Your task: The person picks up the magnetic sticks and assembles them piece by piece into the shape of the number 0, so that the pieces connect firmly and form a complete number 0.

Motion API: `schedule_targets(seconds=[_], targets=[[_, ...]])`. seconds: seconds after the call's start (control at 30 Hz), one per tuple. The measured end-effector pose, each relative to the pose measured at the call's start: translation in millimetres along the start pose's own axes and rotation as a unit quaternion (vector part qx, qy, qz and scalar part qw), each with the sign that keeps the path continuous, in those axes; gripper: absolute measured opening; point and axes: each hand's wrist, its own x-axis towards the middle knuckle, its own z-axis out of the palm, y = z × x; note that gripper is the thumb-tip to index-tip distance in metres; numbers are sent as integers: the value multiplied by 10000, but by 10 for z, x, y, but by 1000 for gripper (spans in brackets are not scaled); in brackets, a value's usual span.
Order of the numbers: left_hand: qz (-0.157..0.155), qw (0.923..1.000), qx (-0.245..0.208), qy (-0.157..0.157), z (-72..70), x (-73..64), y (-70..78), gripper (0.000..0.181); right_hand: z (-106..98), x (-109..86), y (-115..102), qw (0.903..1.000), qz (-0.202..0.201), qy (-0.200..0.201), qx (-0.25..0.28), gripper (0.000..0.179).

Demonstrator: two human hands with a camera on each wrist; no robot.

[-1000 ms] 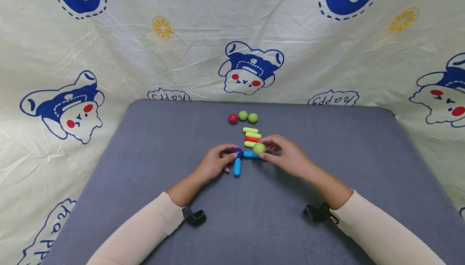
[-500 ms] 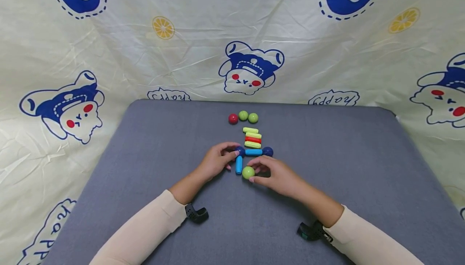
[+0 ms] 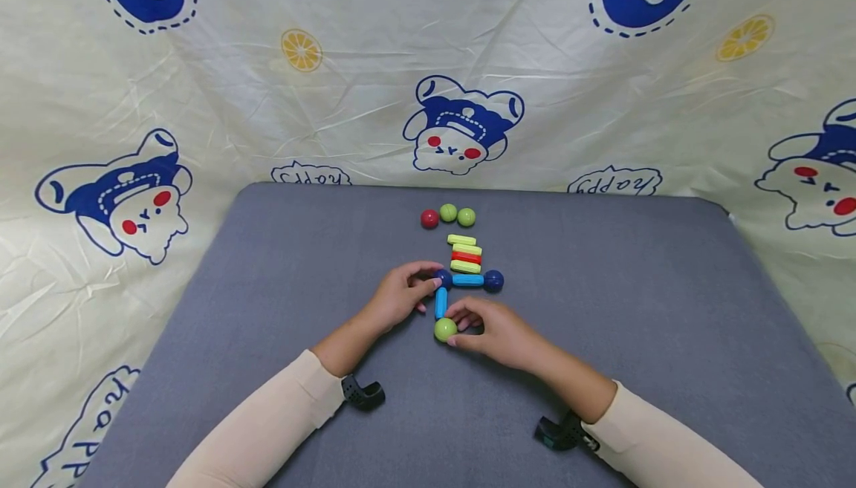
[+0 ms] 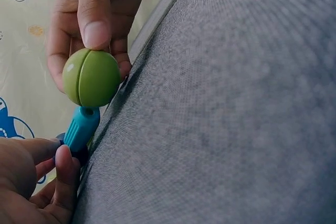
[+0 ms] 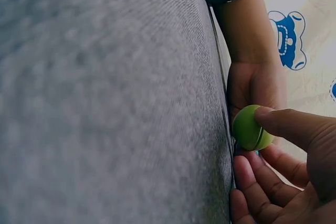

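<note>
My left hand (image 3: 399, 296) pinches a dark blue ball (image 3: 444, 278) between thumb and fingers. From that ball one light blue rod (image 3: 467, 280) runs right to a second dark blue ball (image 3: 493, 281). Another light blue rod (image 3: 441, 302) points from it toward me. A light green ball (image 3: 445, 330) sits at this rod's near end, pinched by the thumb and fingers of my right hand (image 3: 498, 333). In the left wrist view the green ball (image 4: 92, 78) shows a groove round it, right at the end of the ribbed rod (image 4: 82, 128).
Just beyond the rods lie several yellow rods (image 3: 466, 267) and a red rod (image 3: 466, 258). Farther back, a red ball (image 3: 429, 218) and two green balls (image 3: 458, 215) form a row on the grey table (image 3: 602, 287). A printed cloth (image 3: 361, 102) hangs behind.
My right hand has brought the green ball from above the right-hand rod leftward and toward me, to the near rod's end. The second dark blue ball has come into view. My left hand barely shifts.
</note>
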Motion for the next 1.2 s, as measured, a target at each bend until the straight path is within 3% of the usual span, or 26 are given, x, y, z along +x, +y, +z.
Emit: schedule_targets(seconds=[0.3, 0.77, 1.2], targets=[[70, 10000, 13, 12, 6, -6, -5, 31, 56, 5, 28, 9996, -154, 117, -184, 31], [6, 10000, 22, 38, 6, -14, -1, 29, 98, 0, 42, 9995, -32, 287, 118, 39], [21, 9998, 175, 44, -6, -21, -5, 28, 111, -12, 54, 9993, 112, 352, 104, 30]])
